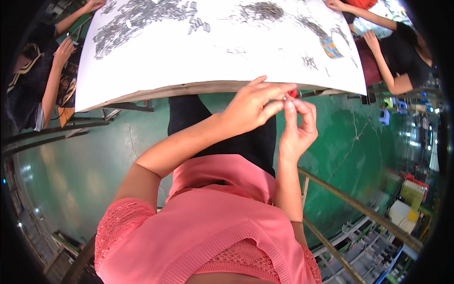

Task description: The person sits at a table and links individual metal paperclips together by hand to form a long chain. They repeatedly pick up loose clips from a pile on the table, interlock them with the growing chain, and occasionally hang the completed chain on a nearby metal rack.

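Note:
My left hand (253, 105) and my right hand (298, 130) meet just off the near edge of the white table, above my lap. Thumb and fingers of each are pinched together, their tips nearly touching. A small red piece (293, 93) shows between the fingertips, with a thin shiny bit beside it; fingers cover most of it, so its kind is unclear. Ahead on the table lies a wide heap of grey metal wire loops (137, 23), some elongated like links. Another pile of thin dark wire pieces (262, 11) lies farther right.
A yellow-and-blue tape roll or tub (331, 48) sits at the right of the white tabletop (189, 66), near a small dark wire cluster (309, 62). Co-workers' arms reach in at the left (56, 61) and right (383, 61). A metal rail (359, 208) runs behind my right elbow.

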